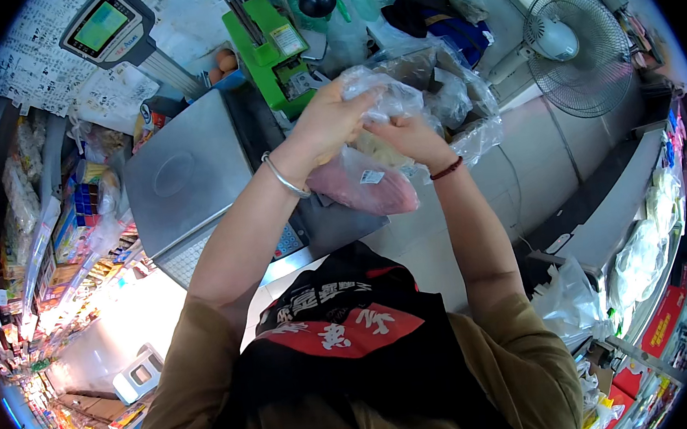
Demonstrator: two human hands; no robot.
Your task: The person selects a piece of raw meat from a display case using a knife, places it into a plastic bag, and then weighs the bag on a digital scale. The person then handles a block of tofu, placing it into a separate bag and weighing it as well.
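Observation:
My left hand (pixel 332 117), with a silver bangle at its wrist, holds the gathered upper part of a clear plastic bag (pixel 391 91). Close beside it, my right hand (pixel 417 140) pinches plastic of the same bunch; a dark red bracelet circles that wrist. Below my hands hangs a clear bag of pink contents (pixel 356 183) bearing a small white printed label (pixel 372 176). Something pale yellowish (pixel 384 149) shows through plastic between my hands. My fingers partly hide where the bags join, so I cannot tell whether they are one or several.
A scale with a metal platform (pixel 187 173) and raised display (pixel 103 27) stands left. Beyond are a green device (pixel 268 55), a black ball knob (pixel 317 1) and brown eggs (pixel 223 64). A plastic-lined box (pixel 470 90) lies right of my hands, near a fan (pixel 577 50). Stocked shelves (pixel 83 219) flank the left.

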